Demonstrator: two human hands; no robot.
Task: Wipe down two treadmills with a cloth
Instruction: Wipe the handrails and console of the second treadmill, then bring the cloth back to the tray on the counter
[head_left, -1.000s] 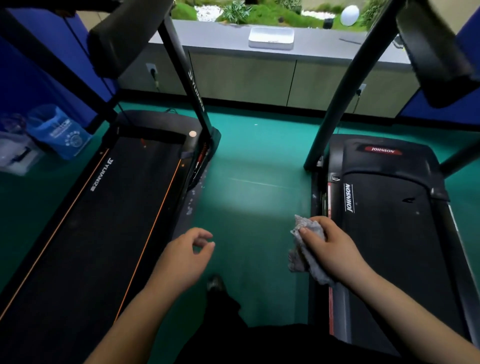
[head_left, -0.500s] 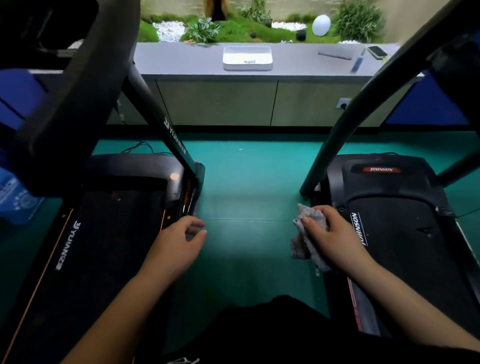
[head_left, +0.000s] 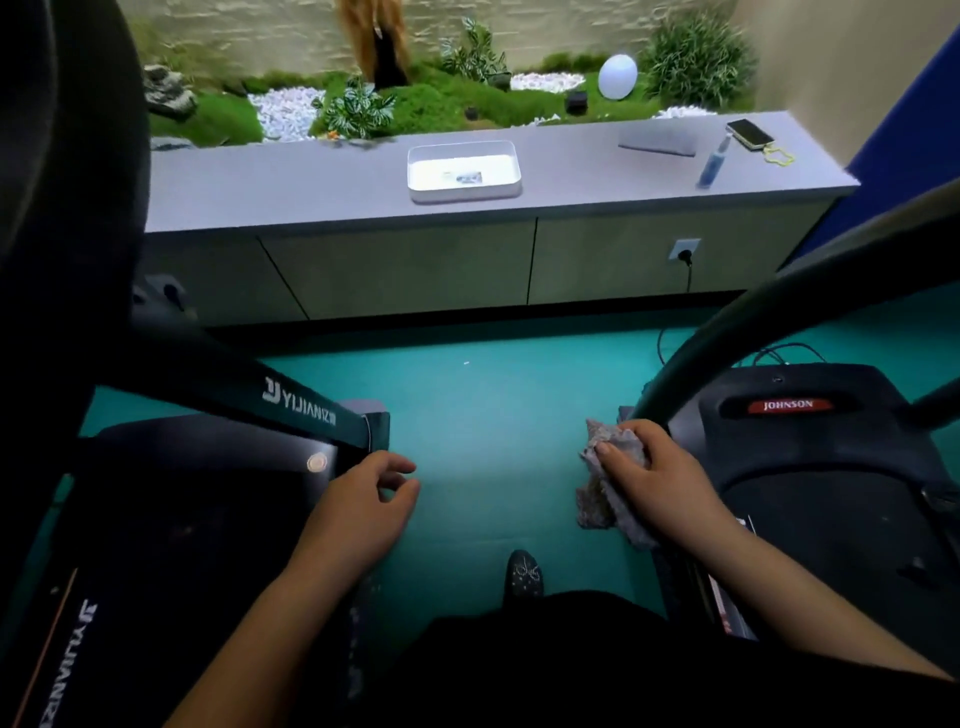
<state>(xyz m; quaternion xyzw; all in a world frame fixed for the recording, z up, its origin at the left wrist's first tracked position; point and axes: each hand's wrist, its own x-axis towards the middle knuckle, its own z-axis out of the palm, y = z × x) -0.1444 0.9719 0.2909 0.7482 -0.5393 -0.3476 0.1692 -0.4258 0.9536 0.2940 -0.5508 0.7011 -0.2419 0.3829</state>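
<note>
1. Cloth (head_left: 605, 483): a grey, crumpled rag is gripped by the right hand (head_left: 654, 473). The fingers are curled over its bunched top, and a loose tail hangs below the palm.
2. The cloth is pressed against the inner front corner of the right treadmill (head_left: 831, 493), just beside the foot of its curved upright (head_left: 727, 332) and at the edge of the motor cover.
3. The left hand (head_left: 358, 499) is held with loosely curled fingers and nothing is carried in it. It is positioned at the inner front edge of the left treadmill (head_left: 182, 519); whether contact is made cannot be told.
4. Handling is judged as follows. The cloth is light, soft and limp, so no shape is kept unless it is bunched. It is best taken at the middle and gathered under the palm, so that a padded face is presented to the surface. The hanging tail should be kept clear of the gap beside the belt.
5. The step in hand is judged to be the wiping of the right treadmill's inner side and front cover. Whether the left treadmill has been wiped cannot be told.
6. Green floor (head_left: 493, 415) is seen between the two machines, with a dark shoe (head_left: 523, 574) placed near the bottom centre.
7. Further out, a grey counter (head_left: 311, 182) is seen along the wall. A white tray (head_left: 464, 171) is set on it, and a spray bottle (head_left: 712, 163) and a phone (head_left: 749, 132) are set near its right end.
</note>
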